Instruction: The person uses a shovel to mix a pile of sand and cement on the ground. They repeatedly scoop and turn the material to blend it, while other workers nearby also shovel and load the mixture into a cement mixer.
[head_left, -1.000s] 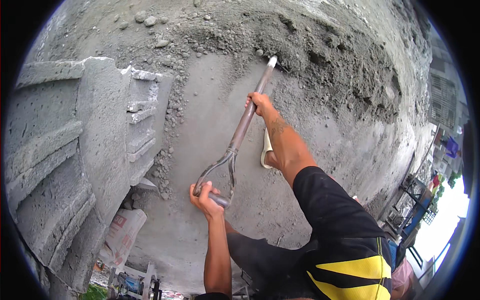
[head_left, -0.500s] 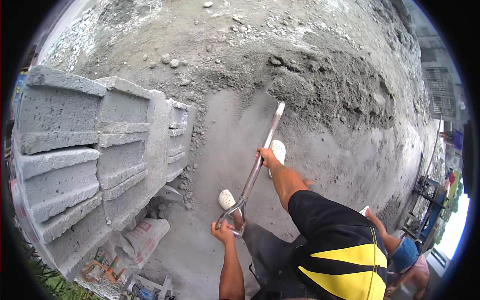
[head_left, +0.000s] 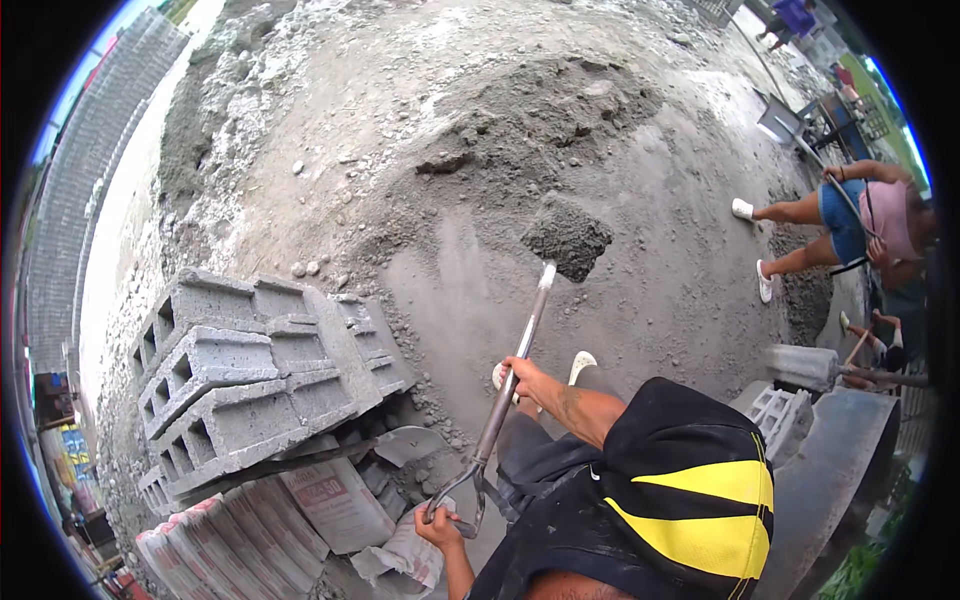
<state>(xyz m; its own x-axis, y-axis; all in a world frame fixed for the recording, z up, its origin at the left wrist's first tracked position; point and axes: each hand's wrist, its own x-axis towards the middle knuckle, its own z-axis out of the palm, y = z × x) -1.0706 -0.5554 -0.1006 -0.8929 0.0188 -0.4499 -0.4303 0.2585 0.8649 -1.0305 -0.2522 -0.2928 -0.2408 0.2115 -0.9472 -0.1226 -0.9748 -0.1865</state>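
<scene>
One shovel [head_left: 527, 326] is pointing forward, left hand [head_left: 438, 527] clasping its end handle [head_left: 480, 492], right hand [head_left: 517, 375] wrapping its shaft [head_left: 494, 422]; its far end [head_left: 547, 274] is carrying grey sand [head_left: 568, 236] near the larger pile [head_left: 545, 120].

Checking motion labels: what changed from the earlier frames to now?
The shovel has drawn back out of the grey pile, carrying grey material; the camera view has shifted. Nothing let go: left hand stays at its handle end, right hand on its shaft. Block stack unmoved.
</scene>
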